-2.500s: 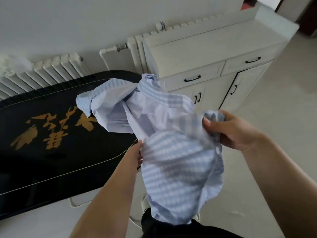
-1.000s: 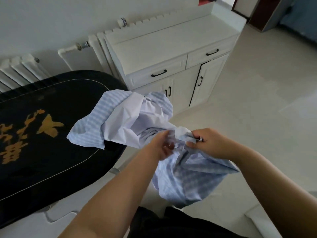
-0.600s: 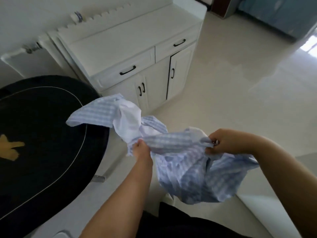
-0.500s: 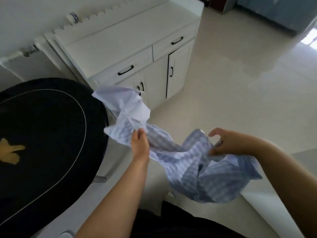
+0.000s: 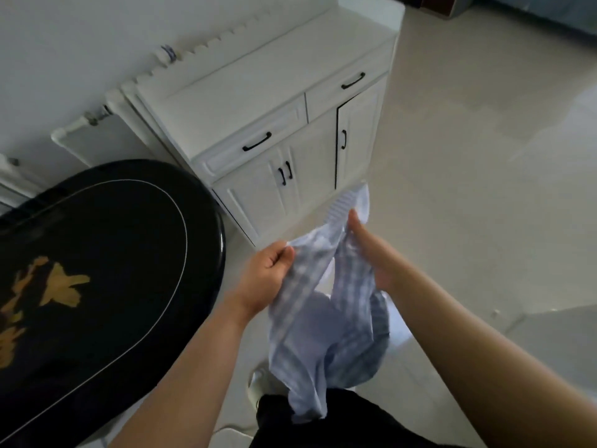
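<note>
Dangling over open floor (image 5: 484, 205), shirt (image 5: 310, 334) clears the table (image 5: 222, 250) edge.

Table (image 5: 97, 253) at left, cabinet (image 5: 258, 108) behind-right of it against the wall; radiator (image 5: 87, 134) between them; garment (image 5: 326, 318) hangs right of table.

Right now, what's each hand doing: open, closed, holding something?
Left hand: closed, gripping the striped shirt at its upper edge.
Right hand: closed, gripping the same shirt, thumb over the cloth.
</note>
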`<action>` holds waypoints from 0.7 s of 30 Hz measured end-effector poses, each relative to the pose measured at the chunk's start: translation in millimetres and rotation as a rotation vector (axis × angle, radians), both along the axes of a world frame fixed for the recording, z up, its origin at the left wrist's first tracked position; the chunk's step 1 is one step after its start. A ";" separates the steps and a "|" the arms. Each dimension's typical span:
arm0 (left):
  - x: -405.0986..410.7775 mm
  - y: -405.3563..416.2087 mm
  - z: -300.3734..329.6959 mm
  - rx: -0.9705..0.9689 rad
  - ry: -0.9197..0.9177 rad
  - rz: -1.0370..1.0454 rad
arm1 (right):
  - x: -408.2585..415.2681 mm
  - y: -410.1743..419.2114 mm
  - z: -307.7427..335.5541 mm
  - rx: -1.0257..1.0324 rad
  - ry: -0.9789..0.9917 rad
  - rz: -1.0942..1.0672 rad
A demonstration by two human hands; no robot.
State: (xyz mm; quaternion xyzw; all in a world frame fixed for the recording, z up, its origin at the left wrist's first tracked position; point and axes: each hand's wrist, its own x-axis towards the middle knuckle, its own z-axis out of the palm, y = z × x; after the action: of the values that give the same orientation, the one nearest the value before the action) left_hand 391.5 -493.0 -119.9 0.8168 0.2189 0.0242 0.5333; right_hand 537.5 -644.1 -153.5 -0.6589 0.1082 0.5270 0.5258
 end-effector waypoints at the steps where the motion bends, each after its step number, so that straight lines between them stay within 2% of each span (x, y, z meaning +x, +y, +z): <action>1: -4.5 2.2 4.6 0.070 0.026 -0.052 | -1.9 7.0 4.7 -0.031 -0.043 -0.005; 3: -13.6 6.3 15.5 0.121 0.053 -0.087 | -1.9 18.9 9.5 -0.057 -0.167 -0.013; 6: -27.0 22.4 27.9 0.077 0.153 -0.090 | -1.6 30.2 11.1 -0.095 -0.173 -0.026; 7: -32.4 29.3 33.6 0.038 0.244 -0.113 | -6.1 33.1 14.0 -0.120 -0.238 -0.017; 9: -45.4 43.7 43.1 -0.054 0.548 -0.157 | -26.8 38.0 22.1 -0.143 -0.532 0.085; 11: -56.0 56.9 45.0 -0.001 0.775 -0.161 | -53.4 39.7 32.7 -0.110 -0.766 0.254; 13: -54.3 67.3 40.5 0.119 0.753 -0.050 | -78.8 41.0 44.5 -0.050 -0.862 0.461; 14: -48.3 69.7 40.0 0.072 0.690 -0.002 | -91.0 42.5 48.7 -0.013 -0.896 0.572; 15: -38.9 69.7 40.2 -0.055 0.652 0.007 | -102.3 44.6 52.9 0.020 -0.927 0.682; 17: -13.9 63.1 38.2 -0.243 0.710 -0.093 | -125.5 47.8 65.0 0.114 -1.011 0.873; 18: -1.8 57.2 38.1 -0.225 0.792 -0.179 | -135.1 48.9 67.5 0.154 -1.041 0.947; 21: 25.7 43.2 35.2 0.061 1.007 -0.451 | -150.1 49.9 70.5 0.275 -1.097 1.016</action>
State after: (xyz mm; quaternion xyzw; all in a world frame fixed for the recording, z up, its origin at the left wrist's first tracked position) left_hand 417.2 -449.8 -84.6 0.7691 0.2656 -0.4781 0.3307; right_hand 387.4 -594.2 -82.9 -0.7238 -0.5521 0.3100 0.2743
